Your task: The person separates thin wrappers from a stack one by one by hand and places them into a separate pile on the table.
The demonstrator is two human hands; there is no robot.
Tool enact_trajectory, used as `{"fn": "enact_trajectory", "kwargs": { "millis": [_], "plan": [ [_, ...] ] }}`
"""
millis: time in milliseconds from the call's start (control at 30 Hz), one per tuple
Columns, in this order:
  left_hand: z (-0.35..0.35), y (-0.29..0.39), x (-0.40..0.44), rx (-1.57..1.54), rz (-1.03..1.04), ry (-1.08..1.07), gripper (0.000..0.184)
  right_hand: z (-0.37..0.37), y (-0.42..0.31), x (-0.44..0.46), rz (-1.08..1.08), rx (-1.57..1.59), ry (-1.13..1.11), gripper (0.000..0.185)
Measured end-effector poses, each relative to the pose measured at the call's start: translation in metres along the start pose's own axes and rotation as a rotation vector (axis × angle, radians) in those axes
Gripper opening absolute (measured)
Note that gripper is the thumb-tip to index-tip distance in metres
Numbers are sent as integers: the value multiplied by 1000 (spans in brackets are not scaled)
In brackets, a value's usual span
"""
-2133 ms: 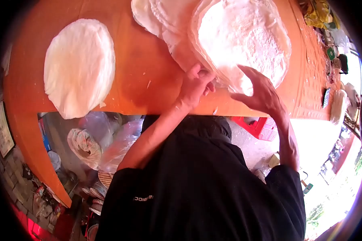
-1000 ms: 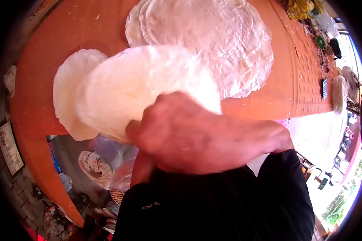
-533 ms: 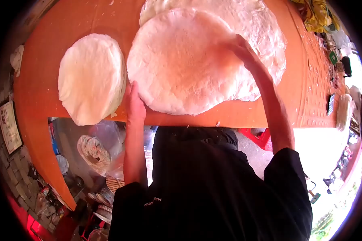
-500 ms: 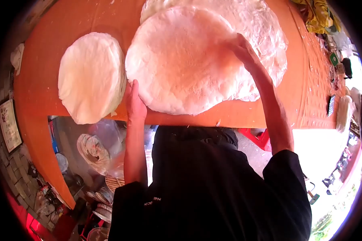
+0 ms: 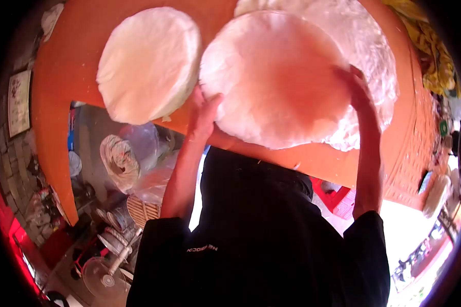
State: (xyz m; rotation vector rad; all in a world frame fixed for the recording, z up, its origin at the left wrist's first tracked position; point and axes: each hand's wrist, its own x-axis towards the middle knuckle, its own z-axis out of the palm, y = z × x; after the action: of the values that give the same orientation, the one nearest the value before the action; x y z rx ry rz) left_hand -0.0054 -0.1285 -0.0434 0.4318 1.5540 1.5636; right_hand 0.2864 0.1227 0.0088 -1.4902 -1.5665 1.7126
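Observation:
A large round white sheet (image 5: 271, 77), soft like dough or wadding, lies partly over a wider, wrinkled white sheet (image 5: 366, 46) on an orange-topped table. My left hand (image 5: 205, 112) grips its lower left edge, thumb showing at the rim and the other fingers partly hidden. At the right edge, my right hand (image 5: 352, 84) is closed on the rim with bent fingers, somewhat blurred. Left of my left hand sits a thick oval white pad (image 5: 148, 64), close to the round sheet.
The orange table (image 5: 312, 158) ends just in front of my body. Below it at left are a cloth bundle (image 5: 120, 161), clear plastic and a fan (image 5: 106, 279). A red plastic stool (image 5: 335, 197) stands under the right side. Yellow cloth (image 5: 435, 56) lies at the far right.
The view has turned, so the table and white sheets appear farther right. Both hands stay at the round sheet's opposite edges; the left thumb now points more toward the right.

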Motion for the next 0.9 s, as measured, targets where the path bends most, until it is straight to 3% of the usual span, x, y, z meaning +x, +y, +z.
{"fn": "enact_trajectory", "kwargs": {
  "millis": [33,100,167,200,333,500,633,700,833,900],
  "plan": [
    [7,14,1,-58,6,-33,56,0,-9,-3,-112,7,-30,33],
    [19,45,0,-93,32,9,49,-15,-12,12,-175,-76,217,43],
    [15,73,-1,-141,-37,-2,42,-27,-47,28,-283,-62,-13,25],
    [8,87,2,-137,-38,45,34,-20,-75,22,-275,-88,2,28],
    [-51,145,13,-184,101,166,35,27,-144,30,-329,-94,-38,31],
    [-179,197,21,-116,184,314,40,155,-145,113,-417,254,-421,30],
    [-275,178,46,-125,183,264,40,297,-102,114,-210,329,-630,23],
    [-313,144,68,59,33,457,37,321,-69,117,-89,160,-602,28],
    [-345,108,79,-7,65,428,31,333,-64,110,-33,59,-530,43],
    [-340,105,71,6,77,433,29,329,-68,106,-469,-451,-78,38]
  ]
}}
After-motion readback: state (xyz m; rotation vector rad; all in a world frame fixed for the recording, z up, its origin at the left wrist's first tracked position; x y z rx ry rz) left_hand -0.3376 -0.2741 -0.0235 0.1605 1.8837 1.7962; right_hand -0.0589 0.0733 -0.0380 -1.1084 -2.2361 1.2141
